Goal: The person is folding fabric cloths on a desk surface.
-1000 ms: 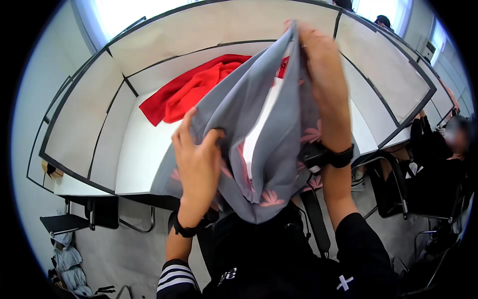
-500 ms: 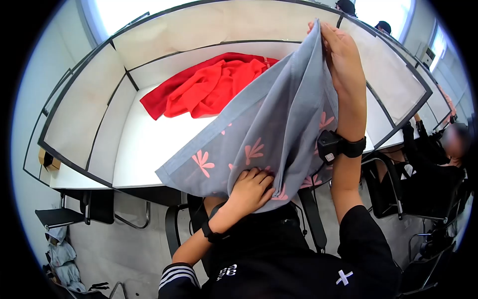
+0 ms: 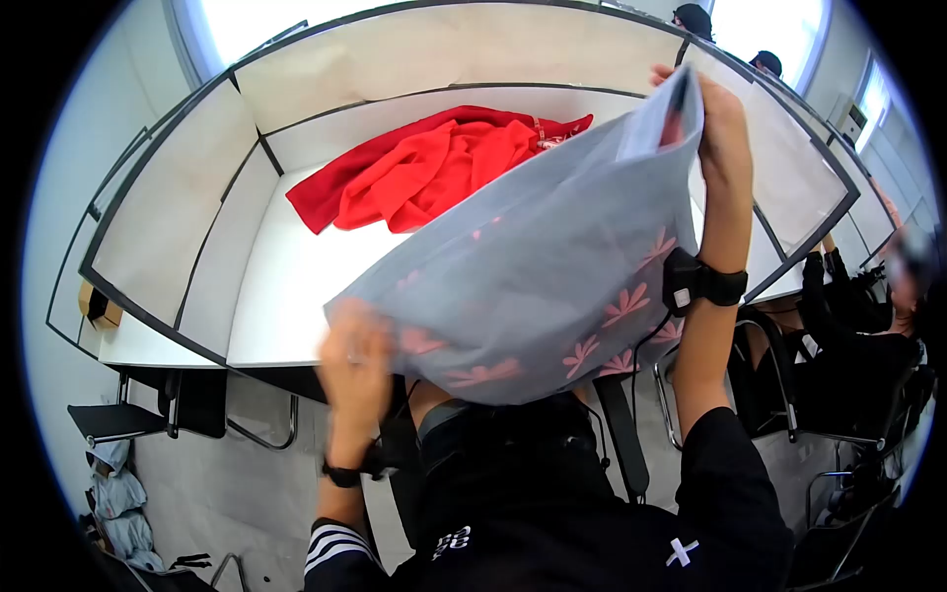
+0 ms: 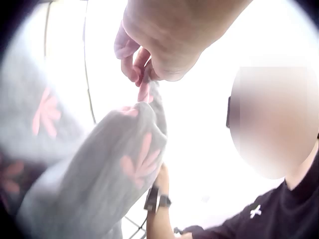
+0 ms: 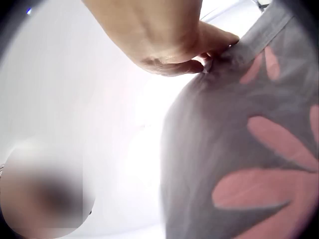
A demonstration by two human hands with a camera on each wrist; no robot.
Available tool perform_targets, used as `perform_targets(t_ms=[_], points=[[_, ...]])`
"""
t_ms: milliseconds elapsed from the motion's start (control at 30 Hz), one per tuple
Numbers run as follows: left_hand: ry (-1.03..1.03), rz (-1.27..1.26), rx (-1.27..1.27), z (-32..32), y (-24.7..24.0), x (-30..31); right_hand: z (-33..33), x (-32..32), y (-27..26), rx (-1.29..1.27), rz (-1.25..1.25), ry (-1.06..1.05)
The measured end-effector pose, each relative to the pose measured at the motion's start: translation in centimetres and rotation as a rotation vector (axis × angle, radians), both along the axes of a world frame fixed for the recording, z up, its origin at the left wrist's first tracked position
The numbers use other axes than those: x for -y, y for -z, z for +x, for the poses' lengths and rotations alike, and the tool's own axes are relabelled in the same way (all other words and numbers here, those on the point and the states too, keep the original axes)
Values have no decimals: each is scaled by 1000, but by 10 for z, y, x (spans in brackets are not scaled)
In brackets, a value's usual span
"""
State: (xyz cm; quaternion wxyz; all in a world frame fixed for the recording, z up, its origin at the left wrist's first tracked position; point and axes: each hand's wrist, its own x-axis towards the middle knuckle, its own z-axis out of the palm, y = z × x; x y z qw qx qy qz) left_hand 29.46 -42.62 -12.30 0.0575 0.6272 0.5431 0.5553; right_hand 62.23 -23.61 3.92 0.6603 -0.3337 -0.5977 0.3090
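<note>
A grey pillowcase with pink leaf prints hangs stretched between my two hands, above the front of the desk and my lap. At its lower left corner, my left hand is blurred in the head view; the left wrist view shows the fingers pinching the bunched fabric. My right hand is raised at the upper right and grips the hemmed top edge, thumb and fingers on the gathered cloth. Beside that hand the two layers stand apart, with red showing in the gap.
A crumpled red cloth lies at the back of the white desk. Low partition panels surround the desk on three sides. Another person sits at the far right. A black chair stands at the lower left.
My left hand moved from the upper left of the cloth to its lower middle, then left to the corner. My right hand shifted right, and the pillowcase spread out sideways, uncovering more red cloth.
</note>
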Motion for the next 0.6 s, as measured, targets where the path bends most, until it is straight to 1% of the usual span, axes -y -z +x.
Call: perform_targets(t_ms=[33,100,167,233,300,333,367,433,467,500,567,600], points=[[-133,140,133,-8,-26,-1,33,-28,8,-19,-12,65],[-129,186,3,-38,-68,-3,50,-30,4,-101,29,-123],[-114,329,-61,-47,-103,-17,48,-20,-10,-130,65,-103],[-79,311,14,-62,-137,-30,44,-6,-34,-163,103,-77],[-134,359,-46,-75,-180,-46,40,5,-56,-163,72,-155],[-184,352,-64,-85,-203,-55,77,-25,-70,-92,73,-276],[-233,345,-81,-98,-228,-64,89,-36,-84,-38,77,-288],[-322,515,-645,-147,-276,-81,36,16,-107,19,83,-206],[-371,420,-779,-123,-306,-66,34,13,-117,51,215,-341],[-420,323,-912,-100,-326,-55,40,3,-133,50,214,-339],[-411,371,-985,-101,-349,-51,73,-33,-176,95,259,-348],[-398,389,-1004,-102,-354,-49,113,-66,-208,-58,204,-501]])
